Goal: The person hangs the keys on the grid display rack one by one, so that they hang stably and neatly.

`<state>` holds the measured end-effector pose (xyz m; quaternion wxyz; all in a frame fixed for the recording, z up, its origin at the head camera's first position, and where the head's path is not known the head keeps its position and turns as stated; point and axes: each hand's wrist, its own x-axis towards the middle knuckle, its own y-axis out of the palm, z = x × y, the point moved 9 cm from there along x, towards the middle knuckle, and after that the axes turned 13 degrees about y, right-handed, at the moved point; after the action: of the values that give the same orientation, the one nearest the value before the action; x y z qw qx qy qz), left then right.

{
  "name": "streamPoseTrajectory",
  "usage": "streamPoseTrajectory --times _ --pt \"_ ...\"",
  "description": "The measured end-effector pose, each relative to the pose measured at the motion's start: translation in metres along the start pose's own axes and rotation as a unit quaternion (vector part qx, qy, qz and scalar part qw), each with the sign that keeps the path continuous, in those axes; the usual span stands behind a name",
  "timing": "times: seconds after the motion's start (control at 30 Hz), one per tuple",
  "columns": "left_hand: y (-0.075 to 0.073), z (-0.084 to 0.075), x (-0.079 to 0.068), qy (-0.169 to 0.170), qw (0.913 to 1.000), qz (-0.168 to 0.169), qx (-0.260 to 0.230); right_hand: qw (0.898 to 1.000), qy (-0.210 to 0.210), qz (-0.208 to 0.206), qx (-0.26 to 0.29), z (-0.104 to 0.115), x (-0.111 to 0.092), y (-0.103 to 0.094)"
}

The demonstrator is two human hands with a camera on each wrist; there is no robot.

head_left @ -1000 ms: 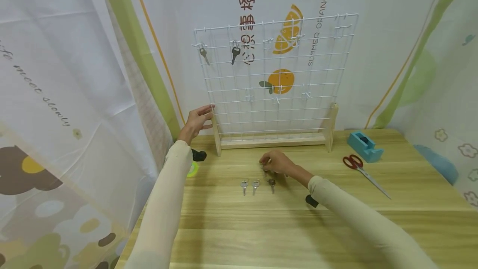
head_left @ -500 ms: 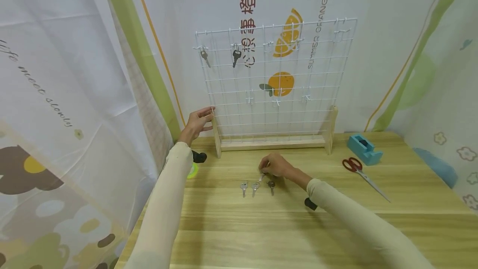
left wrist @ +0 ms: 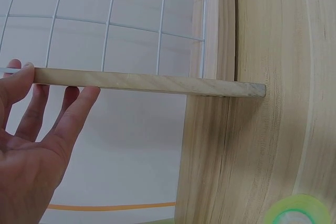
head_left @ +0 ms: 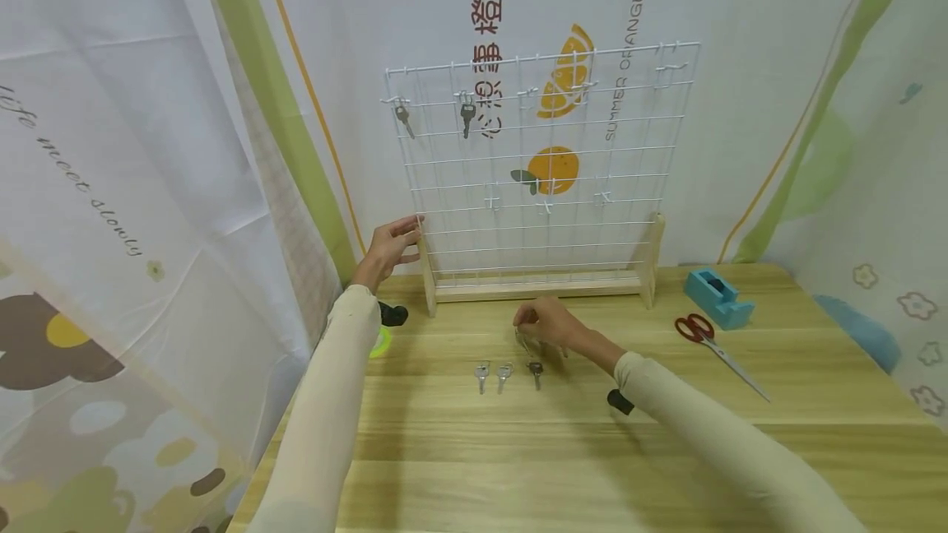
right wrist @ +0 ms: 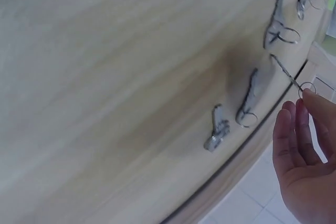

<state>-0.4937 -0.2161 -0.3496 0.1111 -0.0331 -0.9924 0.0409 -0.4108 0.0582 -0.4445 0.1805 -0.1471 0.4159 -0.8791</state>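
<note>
My left hand [head_left: 388,249] grips the wooden upright [left wrist: 157,82] at the left end of a white wire grid rack [head_left: 548,156]. In the left wrist view, the thumb lies at the top of that upright with fingertips against its other side. My right hand [head_left: 551,323] pinches the ring of a silver key [right wrist: 285,71], which dangles just above the table. Nearer me lie two silver keys [head_left: 481,377] and a darker key [head_left: 536,374]. The right wrist view shows another ringed key [right wrist: 248,98] and a small metal piece [right wrist: 217,129] beside the hand.
A grey key [head_left: 403,116] and a black key [head_left: 467,115] hang from hooks on the grid's upper left. Other white hooks [head_left: 546,207] are fixed on the grid. Red-handled scissors [head_left: 699,331] and a blue tape dispenser [head_left: 718,298] lie right; a yellow-green tape roll [left wrist: 297,211] lies left.
My right hand has lifted the pinched key slightly off the table. The left hand stays on the rack's upright. The head view has shifted a little.
</note>
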Motion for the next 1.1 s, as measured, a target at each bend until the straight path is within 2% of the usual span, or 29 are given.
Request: streamPoseTrajectory --times 0.07,0.4,0.7,1.1 --pt "0.000 0.001 0.001 -0.002 1.0000 0.001 0.000 1.000 -0.020 -0.007 -0.003 0.005 -0.001 -0.005" --pt "0.001 -0.001 -0.001 0.007 0.9999 0.012 0.009 0.997 -0.063 -0.042 -0.013 0.025 0.005 -0.036" --pt "-0.001 -0.002 -0.002 0.008 0.9998 0.010 0.015 0.995 -0.072 -0.063 -0.014 0.051 0.011 -0.077" --pt "0.000 0.001 0.000 0.006 0.9998 0.013 0.015 0.994 -0.062 -0.095 -0.008 0.093 0.019 -0.136"
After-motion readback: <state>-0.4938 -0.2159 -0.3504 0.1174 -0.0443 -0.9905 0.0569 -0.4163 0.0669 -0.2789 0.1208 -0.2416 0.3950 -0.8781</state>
